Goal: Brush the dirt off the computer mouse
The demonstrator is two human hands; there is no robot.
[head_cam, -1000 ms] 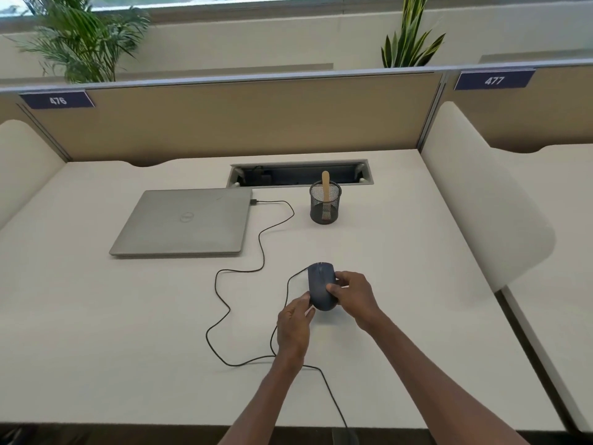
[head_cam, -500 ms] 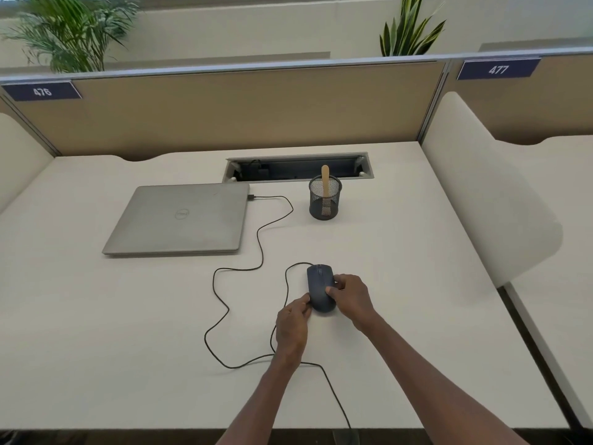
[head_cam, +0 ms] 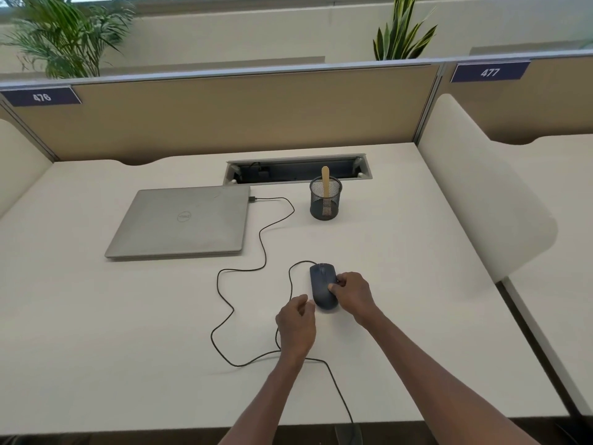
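A dark wired computer mouse (head_cam: pixel 322 282) lies on the white desk (head_cam: pixel 128 332), in front of me near the middle. My right hand (head_cam: pixel 353 295) grips its right side, thumb on top. My left hand (head_cam: pixel 296 322) hovers just left of the mouse with its fingers loosely curled, a small gap between them and the mouse, holding nothing. A brush with a wooden handle (head_cam: pixel 325 184) stands in a black mesh cup (head_cam: pixel 324 200) further back, bristles hidden inside.
A closed silver laptop (head_cam: pixel 181 221) lies at the back left. The mouse's black cable (head_cam: pixel 237 274) loops from it across the desk and under my left wrist. A cable slot (head_cam: pixel 298 170) and partition lie behind, a white side divider (head_cam: pixel 481 200) on the right.
My left hand has let go of the mouse's left side and drawn back slightly. My right hand keeps its grip, and the mouse stays flat on the desk.
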